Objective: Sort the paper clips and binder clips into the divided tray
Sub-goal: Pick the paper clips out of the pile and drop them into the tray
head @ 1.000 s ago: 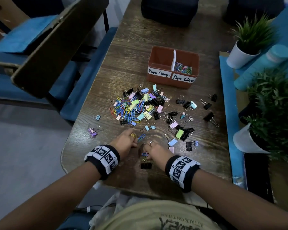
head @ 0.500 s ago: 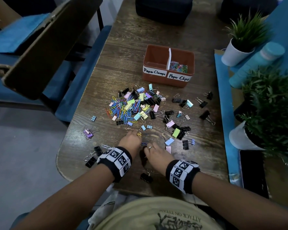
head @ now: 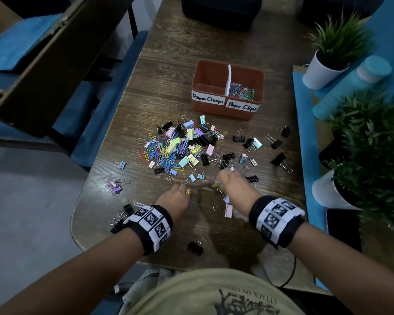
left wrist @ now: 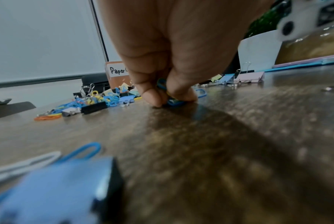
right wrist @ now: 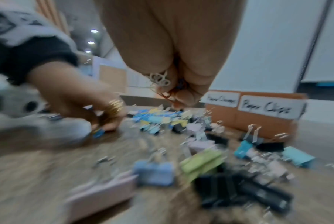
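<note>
mixed pile of coloured paper clips (head: pixel 162 153) and binder clips (head: pixel 192 137) on table, orange divided tray (head: pixel 216 108) behind, paper clips in right compartment

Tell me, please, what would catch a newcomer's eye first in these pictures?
First, the colourful pile of clips spread over the middle of the wooden table. Behind it stands the orange divided tray; only its right compartment holds paper clips. Nearer, the left hand pinches blue paper clips against the table.

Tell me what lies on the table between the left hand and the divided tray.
In the head view, the mixed pile of paper clips and binder clips lies between the left hand and the divided tray.
</note>
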Demonstrator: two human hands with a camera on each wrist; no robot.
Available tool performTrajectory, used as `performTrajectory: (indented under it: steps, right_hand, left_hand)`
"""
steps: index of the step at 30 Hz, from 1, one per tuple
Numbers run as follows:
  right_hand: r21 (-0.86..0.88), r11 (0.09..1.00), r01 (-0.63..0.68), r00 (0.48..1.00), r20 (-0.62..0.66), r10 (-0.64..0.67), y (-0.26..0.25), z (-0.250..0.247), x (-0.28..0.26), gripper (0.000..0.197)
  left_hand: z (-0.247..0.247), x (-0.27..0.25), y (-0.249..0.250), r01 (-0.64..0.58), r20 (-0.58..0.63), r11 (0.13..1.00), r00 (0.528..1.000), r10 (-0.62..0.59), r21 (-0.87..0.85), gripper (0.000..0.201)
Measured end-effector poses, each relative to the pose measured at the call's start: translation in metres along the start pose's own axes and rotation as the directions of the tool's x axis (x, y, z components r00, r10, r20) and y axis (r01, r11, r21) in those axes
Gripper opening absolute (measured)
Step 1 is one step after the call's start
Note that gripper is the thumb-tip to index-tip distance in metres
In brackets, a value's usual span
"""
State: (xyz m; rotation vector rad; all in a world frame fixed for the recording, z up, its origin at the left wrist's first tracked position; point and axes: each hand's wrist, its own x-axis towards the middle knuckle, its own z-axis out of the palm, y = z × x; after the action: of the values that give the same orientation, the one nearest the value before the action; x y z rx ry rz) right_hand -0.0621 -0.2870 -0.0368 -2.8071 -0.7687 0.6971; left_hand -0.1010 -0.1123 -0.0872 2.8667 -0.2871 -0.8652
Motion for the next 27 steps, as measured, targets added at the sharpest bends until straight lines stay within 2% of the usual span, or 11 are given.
performTrajectory:
  steps: [3, 5, 8, 11, 14, 16, 19, 22, 24, 26, 27]
  right_hand:
    - [-0.032, 0.989, -0.148, 0.982, -0.123, 0.143, 0.032, -0.029, 0.017, 0.036]
    - [0.018, 0.967, -0.253, 0.944, -0.213, 0.251, 0.054, -0.057, 0.029, 0.033]
    - [0.110, 0.935, -0.337, 0.864, -0.357, 0.354, 0.080, -0.098, 0.056, 0.033]
    - [0.110, 0.931, -0.348, 0.849, -0.384, 0.363, 0.100, -0.129, 0.099, 0.031]
    - [0.128, 0.927, -0.352, 0.857, -0.355, 0.375, 0.119, -0.152, 0.145, 0.028]
    - [0.150, 0.922, -0.358, 0.854, -0.347, 0.388, 0.131, -0.157, 0.167, 0.027]
    - [0.345, 0.882, -0.321, 0.827, -0.352, 0.439, 0.146, -0.152, 0.183, 0.045]
    - [0.594, 0.771, -0.232, 0.832, -0.290, 0.473, 0.153, -0.134, 0.182, 0.070]
    - [0.688, 0.710, -0.151, 0.832, -0.300, 0.467, 0.148, -0.126, 0.172, 0.065]
    - [0.689, 0.723, -0.044, 0.798, -0.411, 0.441, 0.140, -0.120, 0.156, 0.047]
    - [0.669, 0.743, 0.011, 0.770, -0.480, 0.421, 0.134, -0.117, 0.146, 0.039]
  left_hand:
    - [-0.008, 0.000, -0.003, -0.051, -0.015, 0.999, 0.999, 0.051, 0.008, 0.035]
    - [-0.023, 0.004, -0.007, -0.046, -0.022, 0.999, 0.999, 0.046, 0.002, 0.031]
    - [-0.062, 0.025, -0.009, 0.025, -0.154, 0.977, 0.986, -0.058, -0.210, 0.018]
    - [-0.125, 0.067, 0.014, -0.069, -0.319, 0.950, 0.947, -0.034, -0.305, 0.021]
    - [-0.188, 0.120, 0.045, -0.121, -0.393, 0.912, 0.918, -0.047, -0.392, 0.020]
    - [-0.219, 0.154, 0.057, -0.092, -0.391, 0.902, 0.916, -0.089, -0.421, 0.021]
    - [-0.241, 0.201, 0.064, -0.008, -0.339, 0.913, 0.930, -0.143, -0.408, 0.022]
    - [-0.245, 0.232, 0.063, 0.023, -0.335, 0.912, 0.926, -0.174, -0.410, 0.038]
    - [-0.246, 0.235, 0.060, -0.034, -0.343, 0.920, 0.933, -0.112, -0.391, 0.038]
    - [-0.243, 0.221, 0.055, -0.178, -0.389, 0.906, 0.921, 0.016, -0.385, 0.037]
    - [-0.239, 0.208, 0.051, -0.264, -0.432, 0.881, 0.899, 0.077, -0.392, 0.044]
